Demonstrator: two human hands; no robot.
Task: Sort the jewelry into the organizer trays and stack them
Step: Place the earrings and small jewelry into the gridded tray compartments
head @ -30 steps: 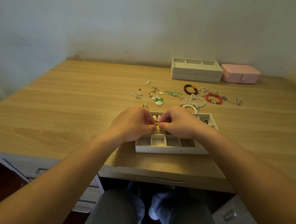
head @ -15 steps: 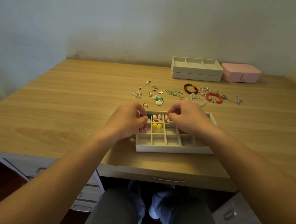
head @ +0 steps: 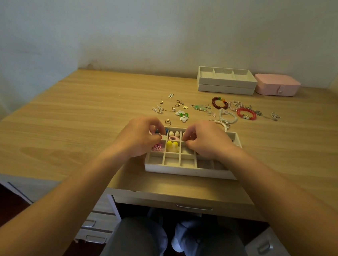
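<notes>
A white organizer tray (head: 188,170) with many small compartments lies near the table's front edge. It holds yellow earrings (head: 172,146), a pink ring (head: 173,138), white pieces (head: 174,133) and a pink flower piece (head: 157,147). My left hand (head: 140,137) hovers over the tray's left end, its thumb and forefinger pinching a blue earring (head: 157,130) at the top-left compartment. My right hand (head: 206,140) covers the tray's right half, its curled fingertips in the top row; what they hold is hidden.
Loose jewelry lies behind the tray: small earrings (head: 176,105), white-green flower earrings (head: 183,115), a dark bead bracelet (head: 219,103), a red bracelet (head: 246,113), a pearl bracelet (head: 227,117). Two stacked trays (head: 227,83) and a pink box (head: 277,85) stand by the wall.
Both hands left the yellow earrings in a middle compartment and drew apart. The left went to the tray's top-left corner, the right to the top row.
</notes>
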